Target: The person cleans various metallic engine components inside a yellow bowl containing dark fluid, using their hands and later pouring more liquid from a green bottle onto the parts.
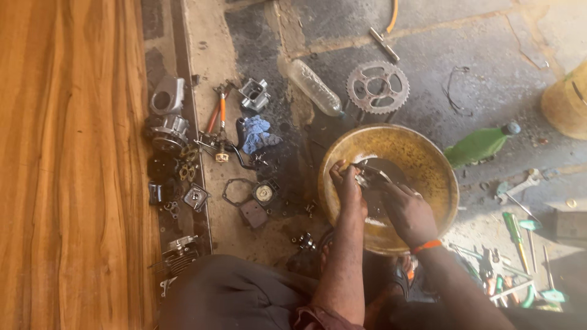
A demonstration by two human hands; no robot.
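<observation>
over the wide brass-coloured basin [428,160] on the workshop floor, the left hand [346,183] and the right hand [408,211] both close around a small metal engine part [370,176], which sits between them just above a dark pool of liquid in the basin's bottom. the left fingers pinch one end, the right hand wraps the other, though how tight the grip is cannot be told. the part looks rigid, fairly heavy for its size and probably slick with oily liquid, so a firm hold on its thicker body seems safer than on thin edges. the floor [489,73] is rough stained concrete, gritty and uneven. around the basin lie a sprocket [378,86], a clear plastic bottle [314,87], a green bottle [480,144], a blue rag [255,134], loose engine pieces [168,116] and screwdrivers [516,235]; a wooden panel [67,159] stands along the left.
</observation>
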